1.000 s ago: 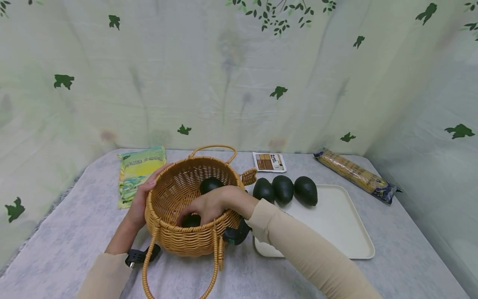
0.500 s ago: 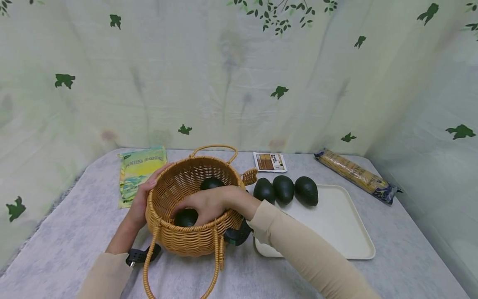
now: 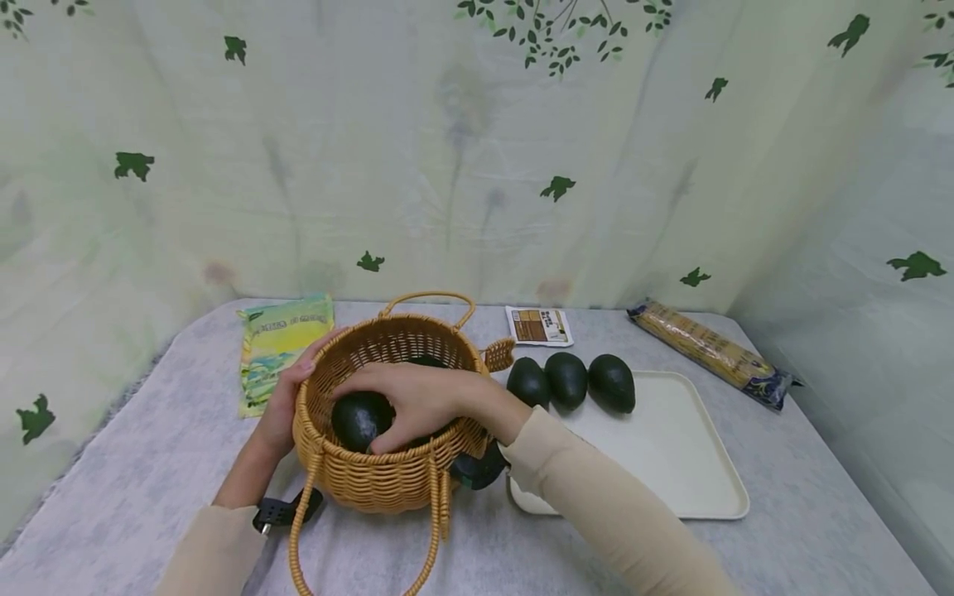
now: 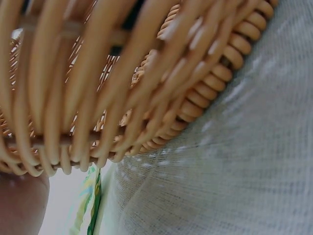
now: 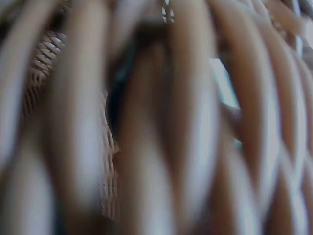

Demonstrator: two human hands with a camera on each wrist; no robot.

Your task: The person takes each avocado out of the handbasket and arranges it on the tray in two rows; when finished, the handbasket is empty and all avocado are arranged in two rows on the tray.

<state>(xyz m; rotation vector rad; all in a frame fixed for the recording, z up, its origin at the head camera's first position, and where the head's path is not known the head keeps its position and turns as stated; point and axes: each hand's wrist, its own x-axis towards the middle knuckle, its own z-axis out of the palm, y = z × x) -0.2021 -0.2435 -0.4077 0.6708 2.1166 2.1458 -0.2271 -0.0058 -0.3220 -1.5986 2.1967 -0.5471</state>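
A tan wicker basket (image 3: 387, 484) stands in the middle of the table, its mouth tipped toward me. My left hand (image 3: 286, 397) rests along the outside of its left wall, fingers extended just under the rim. Inside the basket, my right hand (image 3: 417, 401) grips a dark avocado (image 3: 361, 420) between thumb and fingers, near the front left of the rim. Another avocado (image 3: 428, 361) lies deeper in the basket, mostly hidden behind that hand. Both wrist views look closely at the weave; the held avocado cannot be made out clearly there.
To the right, several avocados, among them one at the end of the row (image 3: 611, 384), lie on a cream tray (image 3: 671, 463). Behind are a green-yellow packet (image 3: 279, 339), a small brown-white sachet (image 3: 538, 326) and a pasta pack (image 3: 708, 352). A looped basket handle (image 3: 428, 563) hangs in front.
My right hand has lifted the avocado from the basket's bottom up toward the rim and slightly left. My left hand stays on the basket's side.
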